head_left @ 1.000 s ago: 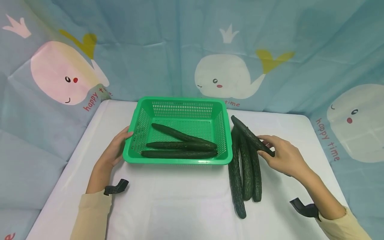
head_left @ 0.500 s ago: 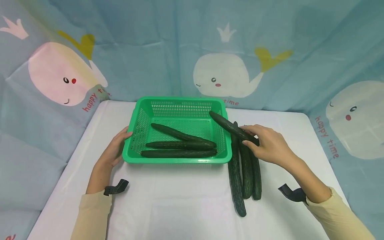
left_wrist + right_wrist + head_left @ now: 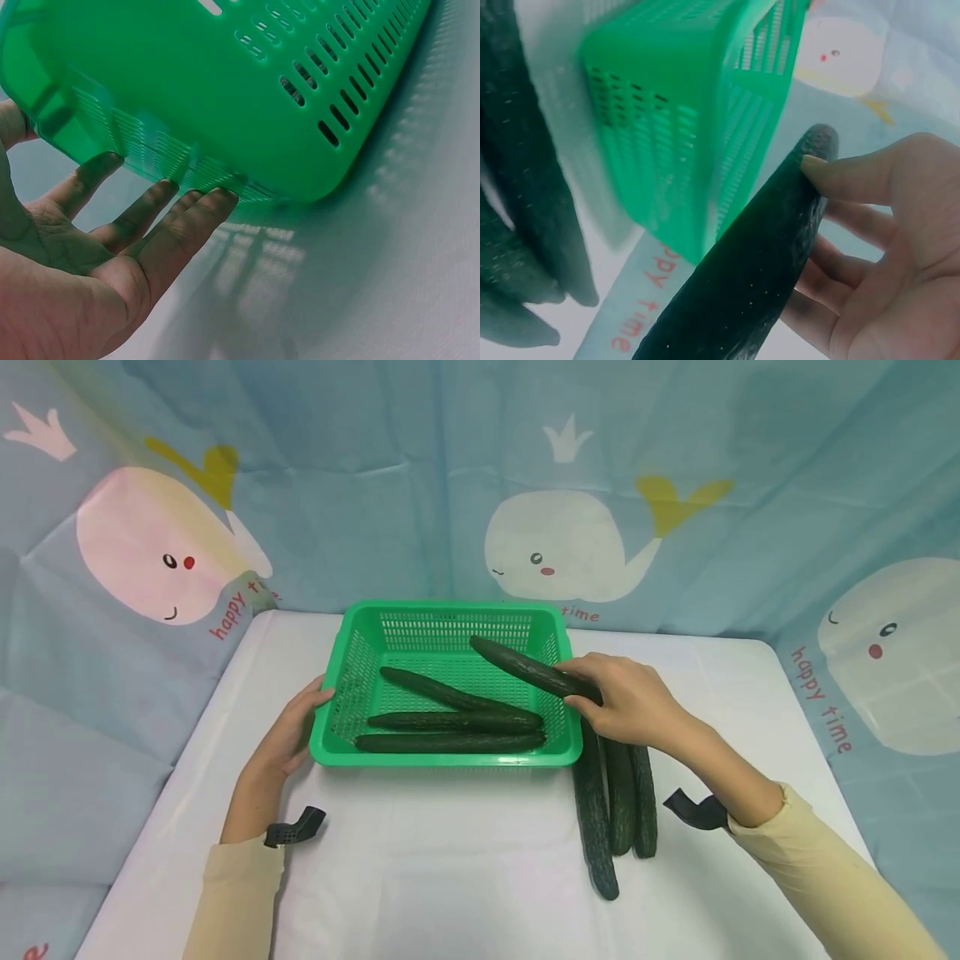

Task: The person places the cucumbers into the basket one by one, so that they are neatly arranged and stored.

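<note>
In the head view a green plastic basket (image 3: 442, 761) holds three dark green cucumbers (image 3: 450, 743). My left hand (image 3: 288, 731) grips its left side, thumb over the rim; the left wrist view shows fingertips (image 3: 217, 201) against the outer wall. My right hand (image 3: 637, 702) holds another cucumber (image 3: 521, 668) by one end, between thumb and fingers. That cucumber slants over the basket's right rim, its far tip above the inside. Seen from the right wrist, the thumb (image 3: 855, 178) presses near the cucumber's end.
Right of the basket, three more cucumbers (image 3: 592, 818) lie side by side on the white tabletop (image 3: 450, 868), their upper ends partly hidden by my right hand. A blue curtain (image 3: 420, 527) printed with whales rises behind the table and along its sides.
My right hand has carried its cucumber leftward from above the cucumbers on the table to over the basket's right rim. The left hand and the basket have stayed in place.
</note>
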Demonstrator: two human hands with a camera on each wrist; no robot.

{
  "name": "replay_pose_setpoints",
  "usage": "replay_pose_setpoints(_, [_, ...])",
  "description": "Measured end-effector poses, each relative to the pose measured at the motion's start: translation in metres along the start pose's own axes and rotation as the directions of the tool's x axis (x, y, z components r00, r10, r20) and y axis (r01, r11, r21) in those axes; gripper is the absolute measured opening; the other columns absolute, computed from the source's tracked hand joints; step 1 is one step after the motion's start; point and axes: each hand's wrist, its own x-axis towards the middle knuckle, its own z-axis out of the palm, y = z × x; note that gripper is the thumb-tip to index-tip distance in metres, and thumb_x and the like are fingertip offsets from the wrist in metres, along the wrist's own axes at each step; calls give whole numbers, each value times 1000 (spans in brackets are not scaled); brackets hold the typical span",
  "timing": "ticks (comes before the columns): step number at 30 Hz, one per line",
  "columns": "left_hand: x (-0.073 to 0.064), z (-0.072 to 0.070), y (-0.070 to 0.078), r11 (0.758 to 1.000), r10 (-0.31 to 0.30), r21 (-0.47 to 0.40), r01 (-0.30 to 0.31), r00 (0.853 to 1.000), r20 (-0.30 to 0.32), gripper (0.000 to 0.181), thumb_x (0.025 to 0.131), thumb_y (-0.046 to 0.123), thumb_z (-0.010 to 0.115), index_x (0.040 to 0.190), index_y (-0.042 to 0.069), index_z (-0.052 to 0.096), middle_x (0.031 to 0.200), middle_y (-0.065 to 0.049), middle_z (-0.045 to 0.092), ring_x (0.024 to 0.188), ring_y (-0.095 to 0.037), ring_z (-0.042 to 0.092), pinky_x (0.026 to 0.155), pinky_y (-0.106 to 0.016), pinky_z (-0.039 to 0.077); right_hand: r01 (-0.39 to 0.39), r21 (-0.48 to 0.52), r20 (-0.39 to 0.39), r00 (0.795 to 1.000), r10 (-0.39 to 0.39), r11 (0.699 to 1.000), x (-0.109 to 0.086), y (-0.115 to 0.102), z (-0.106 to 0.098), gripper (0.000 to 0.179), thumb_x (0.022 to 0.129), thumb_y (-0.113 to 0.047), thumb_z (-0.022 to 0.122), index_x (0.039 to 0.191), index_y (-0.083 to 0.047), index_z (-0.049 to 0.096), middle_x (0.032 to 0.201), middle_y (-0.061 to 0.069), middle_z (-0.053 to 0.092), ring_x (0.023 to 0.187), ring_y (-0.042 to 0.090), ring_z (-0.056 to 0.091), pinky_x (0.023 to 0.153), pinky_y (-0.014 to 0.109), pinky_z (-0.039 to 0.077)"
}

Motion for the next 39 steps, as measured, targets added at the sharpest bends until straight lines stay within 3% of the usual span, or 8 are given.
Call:
replay_pose_setpoints(5, [4, 0, 4, 1000, 21, -4, -21, 1000, 23, 68, 113, 42, 41, 171, 15, 19, 143, 6, 54, 122, -3, 65, 97, -20, 60, 43, 4, 4, 999, -43, 999, 14, -9, -3, 43, 97, -19, 77, 140, -14, 70, 130, 8, 76, 95, 25, 74, 56, 34, 49])
replay_pose_setpoints(9, [4, -3, 4, 1000, 21, -8, -21, 999, 28, 68, 114, 41, 41, 171, 13, 18, 140, 8, 55, 120, -4, 65, 97, -22, 61, 74, 7, 19, 997, -74, 997, 25, -19, 0, 44, 98, -19, 76, 142, -15, 69, 134, 7, 74, 87, 22, 70, 50, 29, 41])
replay_pose_setpoints(16, [-4, -9, 6, 999, -11, 34, 10, 1000, 25, 70, 114, 42, 39, 172, 14, 12, 139, 10, 50, 121, -2, 60, 95, -18, 59, 133, 5, 54, 990, -133, 991, 44, -39, 10, 45, 99, -20, 75, 143, -18, 67, 132, 7, 74, 85, 20, 70, 50, 28, 42])
replay_pose_setpoints(21, [-1, -9, 7, 1000, 8, 19, -9, 999, 38, 70, 114, 42, 38, 171, 12, 12, 141, 8, 51, 122, -4, 62, 96, -20, 60, 152, 16, 80, 985, -153, 988, 60, -49, 12, 42, 100, -19, 73, 142, -19, 68, 136, 4, 73, 90, 19, 69, 51, 27, 40])
replay_pose_setpoints(28, [4, -5, 3, 1000, 0, -12, 0, 1000, 30, 70, 113, 42, 39, 171, 12, 12, 139, 9, 53, 120, -3, 64, 97, -20, 60, 157, 36, 139, 977, -161, 987, 80, -59, 15, 40, 102, -18, 71, 142, -18, 68, 133, 1, 75, 82, 18, 64, 50, 27, 35])
replay_pose_setpoints(34, [3, -1, -4, 999, 40, -22, -39, 999, 22, 70, 114, 41, 39, 171, 9, 13, 141, 10, 54, 123, -2, 66, 98, -21, 60, 168, 21, 184, 968, -169, 986, 95, -66, 24, 39, 103, -18, 69, 142, -18, 69, 133, 1, 75, 103, 20, 73, 56, 27, 45])
replay_pose_setpoints(39, [3, -1, -5, 999, 43, -20, -43, 999, 11, 70, 114, 41, 40, 171, 10, 15, 140, 10, 57, 120, -2, 68, 96, -22, 62, 163, 18, 192, 968, -164, 986, 103, -73, 27, 43, 104, -17, 68, 147, -17, 64, 130, 3, 76, 99, 22, 74, 56, 30, 46])
